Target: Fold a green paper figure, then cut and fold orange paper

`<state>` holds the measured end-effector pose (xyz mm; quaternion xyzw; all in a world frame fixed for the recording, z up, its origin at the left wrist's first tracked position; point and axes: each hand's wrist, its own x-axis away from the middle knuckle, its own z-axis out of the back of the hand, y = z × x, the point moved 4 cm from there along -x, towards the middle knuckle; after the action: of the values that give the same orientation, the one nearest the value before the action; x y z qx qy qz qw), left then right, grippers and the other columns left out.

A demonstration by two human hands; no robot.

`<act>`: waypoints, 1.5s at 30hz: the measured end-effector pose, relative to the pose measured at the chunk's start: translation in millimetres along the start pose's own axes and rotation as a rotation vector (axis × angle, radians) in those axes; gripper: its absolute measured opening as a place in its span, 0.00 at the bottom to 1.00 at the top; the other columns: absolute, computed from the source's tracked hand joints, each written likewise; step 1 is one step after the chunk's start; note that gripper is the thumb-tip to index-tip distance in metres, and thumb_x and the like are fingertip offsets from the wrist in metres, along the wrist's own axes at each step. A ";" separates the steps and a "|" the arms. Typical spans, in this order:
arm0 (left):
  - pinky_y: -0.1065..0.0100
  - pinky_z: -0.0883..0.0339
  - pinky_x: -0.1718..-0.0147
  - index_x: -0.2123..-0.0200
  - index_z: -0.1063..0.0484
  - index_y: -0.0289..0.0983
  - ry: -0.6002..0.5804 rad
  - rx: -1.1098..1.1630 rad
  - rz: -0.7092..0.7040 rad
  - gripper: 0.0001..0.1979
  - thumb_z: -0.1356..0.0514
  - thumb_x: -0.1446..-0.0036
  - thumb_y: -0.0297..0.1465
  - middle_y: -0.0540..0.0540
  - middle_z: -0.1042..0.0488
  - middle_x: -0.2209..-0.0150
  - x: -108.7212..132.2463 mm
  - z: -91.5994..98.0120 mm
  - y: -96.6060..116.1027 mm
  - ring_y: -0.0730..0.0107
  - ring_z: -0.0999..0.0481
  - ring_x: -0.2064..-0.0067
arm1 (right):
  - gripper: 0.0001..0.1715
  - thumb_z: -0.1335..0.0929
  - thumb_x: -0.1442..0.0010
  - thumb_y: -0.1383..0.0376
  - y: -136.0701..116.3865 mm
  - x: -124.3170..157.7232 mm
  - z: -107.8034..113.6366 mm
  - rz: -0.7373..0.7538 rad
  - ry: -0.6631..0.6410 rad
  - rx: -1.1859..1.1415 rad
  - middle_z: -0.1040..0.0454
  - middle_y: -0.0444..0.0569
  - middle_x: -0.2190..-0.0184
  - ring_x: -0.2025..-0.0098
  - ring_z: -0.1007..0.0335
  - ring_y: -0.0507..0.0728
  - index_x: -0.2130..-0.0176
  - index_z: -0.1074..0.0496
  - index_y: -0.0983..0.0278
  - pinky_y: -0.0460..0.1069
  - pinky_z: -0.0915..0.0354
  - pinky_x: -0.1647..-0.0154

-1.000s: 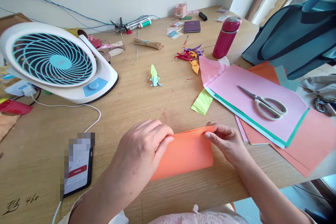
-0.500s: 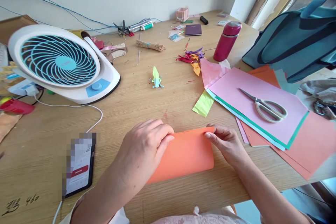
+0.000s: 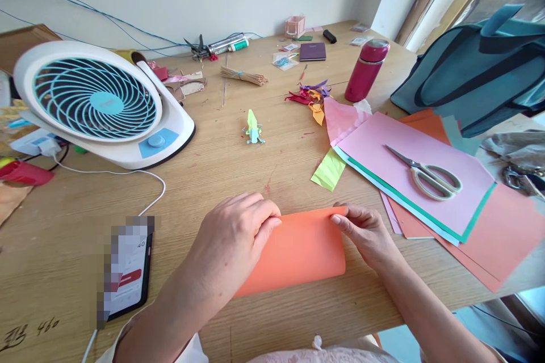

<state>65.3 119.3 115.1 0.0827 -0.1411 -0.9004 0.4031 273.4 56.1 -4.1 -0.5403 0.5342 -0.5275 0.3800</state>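
An orange sheet of paper (image 3: 304, 247), bent over on itself with a rounded near edge, lies before me at the table's front. My left hand (image 3: 238, 238) is closed on its far edge, thumb in front; the palm and forearm cover the sheet's left part. At the far right corner, my right hand (image 3: 366, 229) pinches the paper between thumb and fingers. Beyond the hands stands a small folded paper figure (image 3: 252, 127) in yellow-green and light blue. A yellow-green paper strip (image 3: 329, 170) rests just past the right hand.
Scissors (image 3: 430, 176) lie on a stack of coloured paper (image 3: 383, 142) at right. Behind it stand a dark red flask (image 3: 366, 71) and a teal bag (image 3: 477, 74). A fan (image 3: 106, 102) and a phone (image 3: 130, 278) with a white cable are at left. Coloured paper scraps (image 3: 313, 96) lie farther back.
Both hands keep their hold on the orange paper, almost unmoved. The camera view has shifted very slightly.
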 end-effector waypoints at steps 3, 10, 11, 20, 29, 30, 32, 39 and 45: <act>0.68 0.41 0.68 0.68 0.28 0.39 -0.007 0.004 0.004 0.07 0.42 0.38 0.24 0.52 0.27 0.70 0.8 -0.4 -0.8 0.69 0.28 0.66 | 0.19 0.25 0.46 0.54 1.2 -0.1 0.6 -0.005 0.002 -0.006 0.30 0.45 0.77 0.72 0.36 0.52 0.78 0.27 0.64 0.45 0.37 0.70; 0.67 0.41 0.67 0.68 0.28 0.39 -0.016 0.005 0.018 0.07 0.42 0.38 0.24 0.52 0.27 0.70 -2.3 -2.3 -1.5 0.68 0.28 0.66 | 0.22 0.26 0.46 0.52 1.7 0.4 0.8 -0.006 0.007 0.023 0.30 0.45 0.78 0.73 0.36 0.52 0.79 0.29 0.64 0.46 0.37 0.71; 0.67 0.40 0.67 0.68 0.28 0.39 -0.016 0.007 0.017 0.07 0.42 0.38 0.24 0.52 0.27 0.70 -2.8 -2.5 -1.6 0.68 0.27 0.66 | 0.22 0.26 0.46 0.51 1.1 0.6 0.8 -0.008 0.010 0.029 0.30 0.46 0.78 0.72 0.36 0.53 0.79 0.29 0.64 0.46 0.37 0.71; 0.68 0.41 0.68 0.70 0.30 0.39 -0.054 0.041 0.024 0.08 0.44 0.38 0.24 0.52 0.27 0.69 -7.8 -4.4 -4.4 0.69 0.28 0.66 | 0.23 0.26 0.47 0.48 1.1 0.7 0.6 -0.016 0.024 0.084 0.28 0.46 0.76 0.72 0.34 0.54 0.78 0.27 0.63 0.48 0.36 0.70; 0.69 0.41 0.69 0.73 0.31 0.39 -0.156 0.175 0.089 0.08 0.45 0.42 0.24 0.52 0.27 0.69 -30.2 -36.0 -33.6 0.70 0.29 0.68 | 0.13 0.32 0.37 0.56 -6.7 -2.8 8.8 0.252 0.242 0.452 0.25 0.49 0.64 0.65 0.30 0.56 0.57 0.26 0.61 0.50 0.35 0.66; 0.69 0.41 0.69 0.73 0.31 0.39 -0.162 0.189 0.096 0.08 0.45 0.42 0.24 0.51 0.27 0.69 -32.7 -41.4 -37.1 0.70 0.28 0.68 | 0.13 0.33 0.36 0.58 -10.8 -1.0 9.0 0.350 0.301 0.543 0.26 0.51 0.60 0.63 0.30 0.57 0.54 0.27 0.60 0.51 0.35 0.64; 0.69 0.42 0.70 0.74 0.32 0.38 -0.178 0.182 0.119 0.08 0.44 0.43 0.24 0.50 0.27 0.70 -36.3 -52.5 -42.7 0.69 0.28 0.68 | 0.12 0.34 0.35 0.63 -16.9 2.6 3.7 0.514 0.320 0.694 0.27 0.52 0.58 0.60 0.29 0.58 0.52 0.28 0.60 0.53 0.34 0.61; 0.67 0.40 0.67 0.73 0.31 0.37 -0.200 0.130 0.178 0.07 0.44 0.43 0.23 0.47 0.24 0.68 -32.8 -77.1 -45.8 0.66 0.25 0.66 | 0.14 0.37 0.33 0.68 -24.2 6.1 -31.5 0.578 -0.181 0.930 0.22 0.52 0.55 0.55 0.28 0.60 0.50 0.27 0.58 0.57 0.35 0.54; 0.66 0.38 0.64 0.72 0.33 0.37 -0.108 0.085 0.135 0.09 0.46 0.41 0.21 0.47 0.27 0.68 -24.1 -83.9 -45.0 0.66 0.27 0.64 | 0.13 0.37 0.32 0.66 -25.3 8.3 -13.6 0.481 -0.107 0.850 0.24 0.53 0.53 0.52 0.28 0.61 0.52 0.25 0.58 0.55 0.33 0.54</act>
<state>71.7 150.2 22.0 0.0415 -0.2058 -0.8676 0.4508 263.6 53.7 24.0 -0.2250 0.3611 -0.5675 0.7050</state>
